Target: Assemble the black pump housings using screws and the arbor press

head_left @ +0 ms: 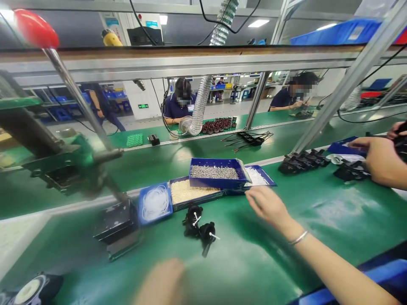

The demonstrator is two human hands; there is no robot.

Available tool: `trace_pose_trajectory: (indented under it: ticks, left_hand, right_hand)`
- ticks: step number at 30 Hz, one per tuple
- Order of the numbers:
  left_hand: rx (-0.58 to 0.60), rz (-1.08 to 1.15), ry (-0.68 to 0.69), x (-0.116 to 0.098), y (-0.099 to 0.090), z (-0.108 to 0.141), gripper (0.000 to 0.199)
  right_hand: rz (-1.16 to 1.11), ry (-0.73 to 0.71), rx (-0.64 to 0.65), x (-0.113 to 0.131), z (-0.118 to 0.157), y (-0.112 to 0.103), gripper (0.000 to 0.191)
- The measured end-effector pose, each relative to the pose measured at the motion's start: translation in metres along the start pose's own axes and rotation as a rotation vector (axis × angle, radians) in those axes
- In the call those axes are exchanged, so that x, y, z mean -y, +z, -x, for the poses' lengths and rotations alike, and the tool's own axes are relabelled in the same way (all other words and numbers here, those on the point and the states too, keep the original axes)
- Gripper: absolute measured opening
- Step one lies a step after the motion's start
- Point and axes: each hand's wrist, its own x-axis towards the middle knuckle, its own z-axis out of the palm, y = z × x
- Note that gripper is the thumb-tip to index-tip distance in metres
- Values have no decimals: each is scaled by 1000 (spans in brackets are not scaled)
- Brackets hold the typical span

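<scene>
My right hand (267,206) hovers over the green bench, close to the near edge of a blue tray of small white parts (258,177). Its fingers are loosely bent and apart, with nothing visible in them. Smeared by motion, my left hand (163,277) is low in the view, and its fingers cannot be made out. Between the hands lie two black plastic housings, one (192,218) behind the other (207,234), with thin white pins sticking out. Behind them, a blue box of small metal screws (214,172) rests partly over a tray of cream-coloured pieces (190,192).
A blue tray of clear rings (155,202) stands beside the cream pieces. At left is a green press (73,161) with a red-knobbed lever (36,29). Several black assemblies (303,162) sit at right, near another person's hand (386,159). Further people work behind the frame.
</scene>
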Motion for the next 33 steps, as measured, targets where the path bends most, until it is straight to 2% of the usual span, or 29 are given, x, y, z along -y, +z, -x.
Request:
trace_pose_trajectory:
  ticks: [2,4,6,9,12,14,20,23,26,30,32,33]
  left_hand:
    - [-19,21,-17,0,-5,-13,29]
    - [-19,72,-79,-7,-7,-28,26]
    - [39,137,-165,-20,-3,-42,20]
    - [192,188,-279,-39,9,-55,23]
    - [263,212,-378,-47,21,-61,38]
    - [274,247,-399,-49,24,-62,37]
    - [285,316,-315,-44,15,-53,26]
    - [264,291,-224,-35,2,-41,25]
    - [267,174,-76,-27,-15,-24,22]
    - [335,-1,105,-24,-44,-9,21]
    - [336,-30,99,-17,-65,-4,27]
    - [313,-52,62,-11,-78,1,39]
  right_hand:
    - [-281,156,280,25,8,10,15]
    - [-603,425,522,47,13,27,24]
    - [-804,632,638,63,16,47,36]
    - [-980,750,738,80,19,71,49]
    - [-1149,862,749,95,26,80,52]
    - [-1223,945,710,106,32,80,52]
    - [-1393,1145,621,143,47,62,51]
    - [-1558,1200,596,163,46,54,47]
    - [-1726,1261,621,185,43,53,43]
    - [-1666,1237,813,205,36,68,32]
    - [-1652,1213,898,211,31,79,26]
    - [-1649,1215,914,213,29,85,25]
